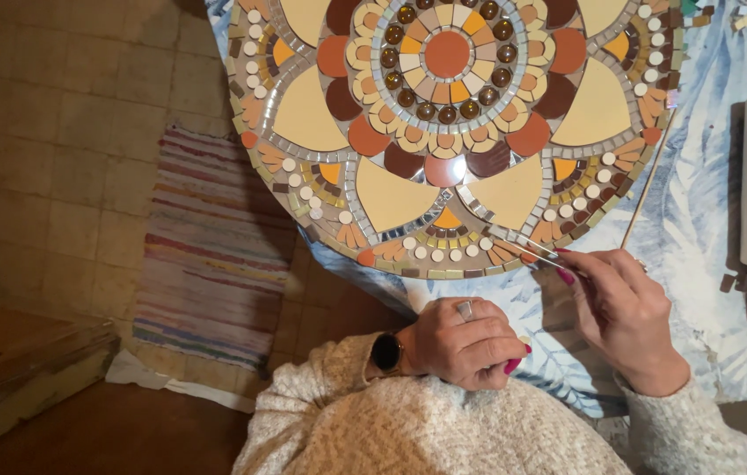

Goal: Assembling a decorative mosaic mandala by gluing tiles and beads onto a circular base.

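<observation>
**Tweezers at the mosaic's near rim**

The right hand (624, 312) pinches metal tweezers (527, 246) between thumb and fingers, their long axis running up and to the left from the hand, tips resting on the near edge of the round mosaic (448, 132). The left hand (466, 343) lies closed just below that rim, fingers curled together; whether it holds anything I cannot tell. A thin wooden stick (646, 189) leans beside the right hand on the blue-patterned surface (699, 229).
</observation>
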